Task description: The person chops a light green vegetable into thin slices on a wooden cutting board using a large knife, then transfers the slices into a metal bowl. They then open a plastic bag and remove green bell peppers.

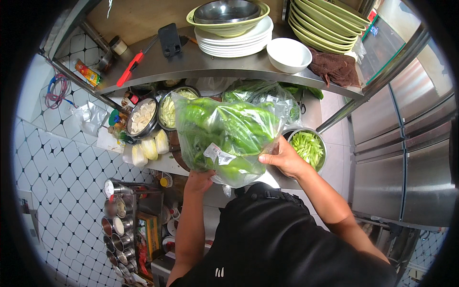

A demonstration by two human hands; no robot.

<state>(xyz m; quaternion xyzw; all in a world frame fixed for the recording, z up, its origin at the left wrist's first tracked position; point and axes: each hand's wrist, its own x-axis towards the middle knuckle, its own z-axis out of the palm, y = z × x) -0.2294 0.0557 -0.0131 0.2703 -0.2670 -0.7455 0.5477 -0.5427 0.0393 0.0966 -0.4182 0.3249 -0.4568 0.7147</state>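
A clear plastic bag of green peppers [229, 132], bearing a printed label, is held up over the work counter. My left hand [200, 181] supports its lower left side, the fingers partly hidden beneath it. At the lower right my right hand [283, 158] grips the plastic, thumb on top. Behind the bag lies another clear bag of green vegetables [251, 91]. To the right of my right hand stands a metal bowl of sliced green vegetable [307, 149]. Left of the bag are a bowl of pale cut pieces [142, 118] and a bowl of light green slices [168, 111].
A steel shelf [229, 68] crosses above the counter, with white plates [235, 39], green bowls [326, 27], a white bowl [289, 55] and a brown cloth [335, 67]. Napa cabbage pieces [150, 147] lie at left. Part of a round wooden board [177, 158] shows beneath the bag.
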